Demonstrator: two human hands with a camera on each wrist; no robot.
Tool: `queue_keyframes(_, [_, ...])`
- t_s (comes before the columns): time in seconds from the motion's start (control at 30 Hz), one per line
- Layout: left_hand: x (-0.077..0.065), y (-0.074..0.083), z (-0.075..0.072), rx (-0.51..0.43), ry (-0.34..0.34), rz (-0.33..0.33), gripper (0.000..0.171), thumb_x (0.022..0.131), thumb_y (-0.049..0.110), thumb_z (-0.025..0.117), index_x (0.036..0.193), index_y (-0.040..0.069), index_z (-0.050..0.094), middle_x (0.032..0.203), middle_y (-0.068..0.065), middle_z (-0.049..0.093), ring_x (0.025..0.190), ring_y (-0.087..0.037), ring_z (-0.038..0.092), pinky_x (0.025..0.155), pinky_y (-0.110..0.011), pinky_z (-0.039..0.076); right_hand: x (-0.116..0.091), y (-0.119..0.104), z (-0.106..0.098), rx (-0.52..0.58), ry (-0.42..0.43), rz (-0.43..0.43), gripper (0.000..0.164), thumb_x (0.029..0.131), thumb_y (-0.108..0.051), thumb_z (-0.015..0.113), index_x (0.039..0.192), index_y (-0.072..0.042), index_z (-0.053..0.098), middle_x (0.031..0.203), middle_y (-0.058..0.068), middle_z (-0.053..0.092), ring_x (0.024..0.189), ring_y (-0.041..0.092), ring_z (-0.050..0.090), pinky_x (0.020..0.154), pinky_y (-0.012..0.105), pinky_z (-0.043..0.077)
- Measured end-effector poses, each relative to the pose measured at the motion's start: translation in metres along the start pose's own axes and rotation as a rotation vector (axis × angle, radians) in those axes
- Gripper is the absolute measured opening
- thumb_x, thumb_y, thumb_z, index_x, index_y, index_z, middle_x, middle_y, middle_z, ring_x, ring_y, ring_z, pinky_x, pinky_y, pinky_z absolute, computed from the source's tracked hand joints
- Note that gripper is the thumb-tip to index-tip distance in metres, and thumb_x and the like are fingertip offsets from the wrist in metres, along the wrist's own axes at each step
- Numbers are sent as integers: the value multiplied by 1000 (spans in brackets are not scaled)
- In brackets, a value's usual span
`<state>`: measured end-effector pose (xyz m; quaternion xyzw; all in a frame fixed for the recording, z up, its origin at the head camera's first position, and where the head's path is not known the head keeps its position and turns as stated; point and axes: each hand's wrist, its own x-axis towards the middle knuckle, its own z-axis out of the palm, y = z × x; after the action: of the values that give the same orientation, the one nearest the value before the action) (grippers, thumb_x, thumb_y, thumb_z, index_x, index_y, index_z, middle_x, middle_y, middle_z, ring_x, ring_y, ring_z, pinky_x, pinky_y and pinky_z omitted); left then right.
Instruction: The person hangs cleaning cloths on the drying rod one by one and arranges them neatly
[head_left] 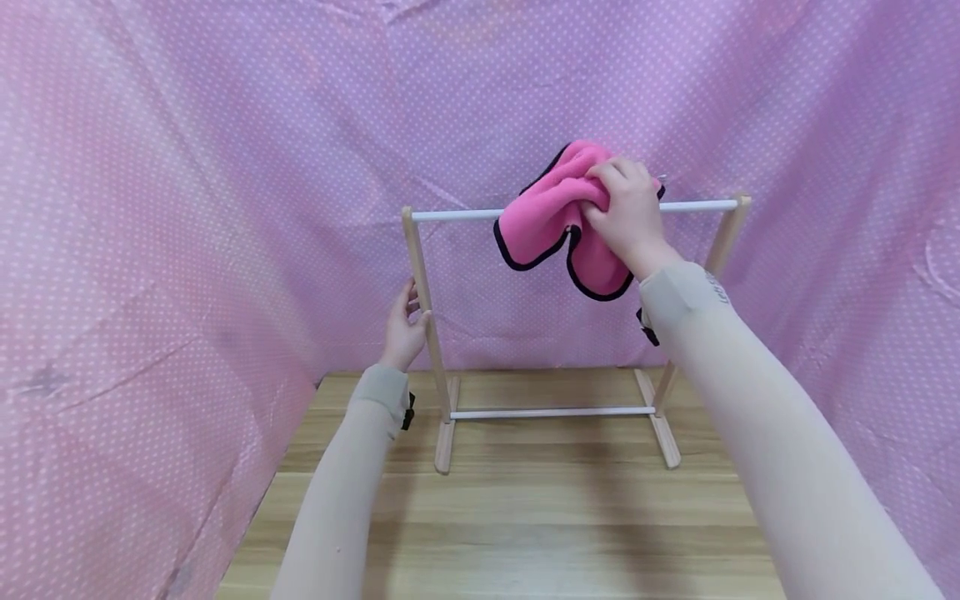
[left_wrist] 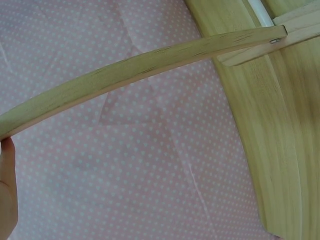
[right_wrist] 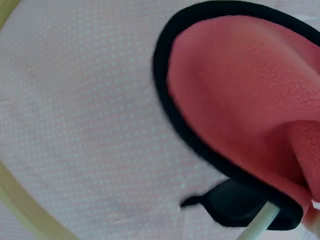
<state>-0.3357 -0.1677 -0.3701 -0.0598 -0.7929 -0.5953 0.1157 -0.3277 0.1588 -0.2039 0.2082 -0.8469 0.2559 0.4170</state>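
Observation:
My right hand [head_left: 626, 208] grips a bunched pink fleece cloth [head_left: 536, 221] with black edging, at the top bar [head_left: 461, 215] of a small wooden rack. Folds of it droop in front of the white bar. In the right wrist view the cloth [right_wrist: 235, 85] fills the right side, a black flap [right_wrist: 235, 205] beneath it by the bar's end. At the rack's left post [head_left: 429, 333], my left hand [head_left: 405, 329] has its thumb on the near side and fingers behind, pinching the wood. Only the thumb [left_wrist: 7, 185] shows in the left wrist view, against the post [left_wrist: 125, 70].
The rack stands on two flat feet [head_left: 444, 450] on a wood-grain tabletop [head_left: 510, 517], with a lower white rod [head_left: 551, 412] between its posts. Pink dotted fabric [head_left: 337, 100] hangs round the back and sides. A small shiny metal bit [head_left: 662, 177] pokes out beside the cloth.

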Motion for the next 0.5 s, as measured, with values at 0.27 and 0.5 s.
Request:
queue_keyframes(0.27, [2,1,3,-4,-16,10,69,94,-3,50,152,20,19,144,-11,34,130,-28,38,105,-39,45,-8,15,-11,-111,-315,-72,48,73,-10,72,119,-5,58,120,21,55,114,43,46,97,57,40])
queue_keyframes(0.5, [3,-1,5,-15,-13,12,70,93,-4,50,152,20,20,143,-11,36,129,-28,40,104,-38,46,-11,21,-22,-211,-461,-68,63,73,-16,77,130,-12,51,131,19,47,121,42,38,97,63,33])
